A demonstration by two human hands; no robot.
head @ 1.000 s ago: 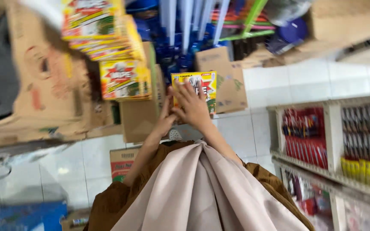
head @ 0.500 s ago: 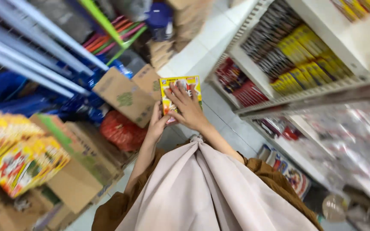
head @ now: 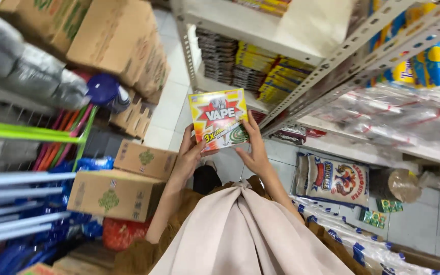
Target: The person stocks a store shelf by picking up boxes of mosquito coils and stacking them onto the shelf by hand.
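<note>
Held mid-frame: yellow box (head: 219, 119) gripped by left hand (head: 187, 159) and right hand (head: 254, 153), fingers pinching its lower edges, above cardboard cartons (head: 120, 188) lower left.

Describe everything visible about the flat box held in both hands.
The flat box is a thin cardboard carton, mostly yellow with a red starburst and a green coil picture on its front. It looks closed and undamaged, held nearly upright, tilted slightly, above the tiled floor. The left hand grips its lower left edge; the right hand its lower right corner.
</note>
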